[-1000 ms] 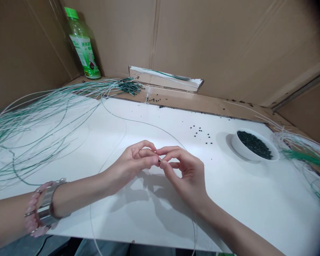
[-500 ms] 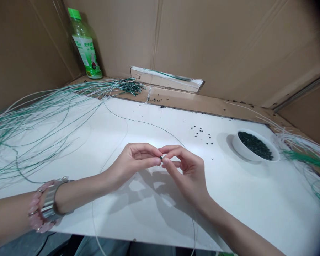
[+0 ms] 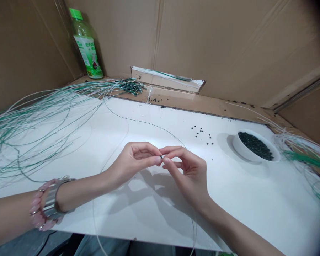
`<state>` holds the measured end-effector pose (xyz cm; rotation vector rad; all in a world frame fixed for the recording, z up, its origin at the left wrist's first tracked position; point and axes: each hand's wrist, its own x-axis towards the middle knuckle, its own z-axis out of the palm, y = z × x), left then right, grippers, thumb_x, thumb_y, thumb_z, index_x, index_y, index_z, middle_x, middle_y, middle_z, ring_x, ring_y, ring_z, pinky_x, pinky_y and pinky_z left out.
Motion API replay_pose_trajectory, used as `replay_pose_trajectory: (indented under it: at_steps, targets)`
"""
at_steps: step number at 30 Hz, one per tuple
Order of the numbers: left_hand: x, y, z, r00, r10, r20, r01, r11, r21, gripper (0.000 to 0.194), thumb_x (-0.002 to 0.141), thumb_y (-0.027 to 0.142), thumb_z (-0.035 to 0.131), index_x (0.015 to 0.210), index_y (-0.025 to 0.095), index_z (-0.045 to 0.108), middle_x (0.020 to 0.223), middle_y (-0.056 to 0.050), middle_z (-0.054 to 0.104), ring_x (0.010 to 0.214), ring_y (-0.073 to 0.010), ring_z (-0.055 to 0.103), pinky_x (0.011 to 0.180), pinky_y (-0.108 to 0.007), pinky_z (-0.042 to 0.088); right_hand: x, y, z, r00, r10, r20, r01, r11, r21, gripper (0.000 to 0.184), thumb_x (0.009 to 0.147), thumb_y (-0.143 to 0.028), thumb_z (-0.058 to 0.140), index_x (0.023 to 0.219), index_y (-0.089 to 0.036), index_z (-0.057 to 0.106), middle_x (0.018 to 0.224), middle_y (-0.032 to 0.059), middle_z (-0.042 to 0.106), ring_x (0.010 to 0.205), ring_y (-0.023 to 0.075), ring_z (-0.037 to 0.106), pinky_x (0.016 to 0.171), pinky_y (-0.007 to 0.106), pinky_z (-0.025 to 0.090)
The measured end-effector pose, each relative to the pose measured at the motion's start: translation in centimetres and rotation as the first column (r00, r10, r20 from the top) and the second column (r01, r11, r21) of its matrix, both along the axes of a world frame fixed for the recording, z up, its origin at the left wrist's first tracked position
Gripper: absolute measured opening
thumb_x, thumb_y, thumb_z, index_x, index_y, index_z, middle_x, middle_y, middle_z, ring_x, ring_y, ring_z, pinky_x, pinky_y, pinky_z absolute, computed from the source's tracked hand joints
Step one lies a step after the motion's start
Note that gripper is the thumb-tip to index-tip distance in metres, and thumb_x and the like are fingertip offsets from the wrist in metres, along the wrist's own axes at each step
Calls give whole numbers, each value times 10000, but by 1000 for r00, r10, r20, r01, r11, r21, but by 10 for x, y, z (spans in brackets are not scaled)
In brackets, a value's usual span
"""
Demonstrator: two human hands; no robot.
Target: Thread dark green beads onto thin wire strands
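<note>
Over the white tabletop (image 3: 245, 206), my left hand (image 3: 140, 156) and my right hand (image 3: 188, 169) meet fingertip to fingertip. My left thumb and forefinger pinch a tiny dark green bead (image 3: 161, 156). My right thumb and forefinger are closed at its other side, on what looks like a thin cord; the fingertips hide most of it. A thin green cord (image 3: 149, 123) curves over the table to behind my right hand. Pale cord (image 3: 94, 217) hangs below my left forearm and over the front edge.
A white bowl (image 3: 238, 147) of dark green beads (image 3: 256, 145) stands at right, with loose beads (image 3: 201, 131) left of it. Green and white cords (image 3: 42, 117) spread at left, their beaded ends (image 3: 132, 86) at the back. More cords (image 3: 304, 156) lie far right. A green bottle (image 3: 88, 53) stands by the cardboard wall.
The fingertips have shifted slightly around the bead, and a pale glint now shows between them. Both hands stay in nearly the same place.
</note>
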<state>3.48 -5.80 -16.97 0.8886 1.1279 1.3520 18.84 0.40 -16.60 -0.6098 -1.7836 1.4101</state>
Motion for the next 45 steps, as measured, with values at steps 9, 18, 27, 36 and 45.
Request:
replay_pose_trajectory:
  at_steps: [9, 18, 27, 36, 45]
  targets:
    - [-2, 0, 2, 989, 109, -102, -106, 994, 37, 80, 708, 236, 759, 710, 190, 694, 710, 14, 694, 687, -96, 643, 669, -181, 512, 1, 0, 5, 990, -107, 90, 86, 974, 212, 104, 813, -174, 608, 718, -215, 606, 698, -35, 642, 657, 83, 562, 547, 194, 478]
    - [-1, -2, 2, 990, 79, -115, -71, 995, 70, 47, 730, 190, 739, 720, 186, 693, 723, 37, 707, 689, -47, 657, 647, -89, 504, 0, 1, 4, 990, -92, 103, 65, 969, 237, 97, 812, -174, 602, 722, -204, 623, 690, -19, 664, 639, 101, 565, 529, 215, 470]
    - [-2, -2, 3, 983, 88, -160, -70, 991, 115, 41, 740, 166, 723, 723, 186, 692, 730, 44, 699, 690, -32, 641, 652, -78, 493, 1, 1, 4, 991, -83, 102, 57, 968, 243, 95, 795, -153, 604, 712, -196, 616, 685, -18, 647, 637, 96, 553, 515, 204, 475]
    - [-3, -2, 3, 954, 104, -281, -50, 980, 193, 21, 763, 172, 704, 745, 183, 701, 750, 29, 673, 717, -48, 612, 682, -119, 482, 2, 4, 6, 992, -3, 123, -16, 988, 152, 68, 807, -174, 610, 744, -192, 629, 705, -14, 619, 646, 84, 562, 512, 173, 525]
    - [-4, 1, 1, 992, 22, -126, -8, 993, 117, 36, 774, 154, 684, 745, 173, 695, 748, 31, 672, 723, -42, 618, 686, -113, 472, 0, 9, 4, 993, 113, 21, -109, 985, -133, 34, 792, -188, 659, 821, -206, 657, 763, -23, 624, 681, 78, 602, 553, 186, 606]
